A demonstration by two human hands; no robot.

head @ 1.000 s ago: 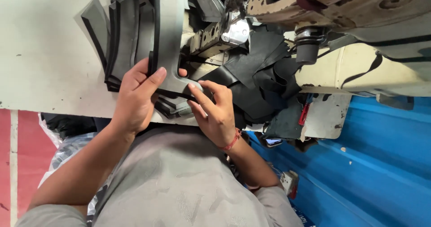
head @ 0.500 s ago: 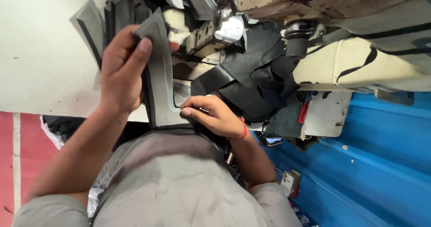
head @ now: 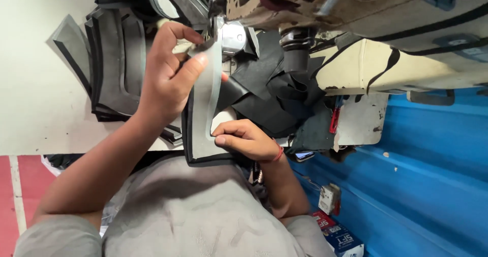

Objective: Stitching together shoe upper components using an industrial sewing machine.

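Two hands are sharing one grey strip at centre frame. Past the stacked pieces at upper left, we are pinching its top end with our left hand, fingers closed, while our right hand is gripping its lower edge, below the sewing machine.

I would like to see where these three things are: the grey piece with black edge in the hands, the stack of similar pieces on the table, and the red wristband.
grey piece [head: 203,109]: head view, flat grey middle.
stack of pieces [head: 114,64]: head view, top piece.
red wristband [head: 278,154]: head view, band at the wrist.
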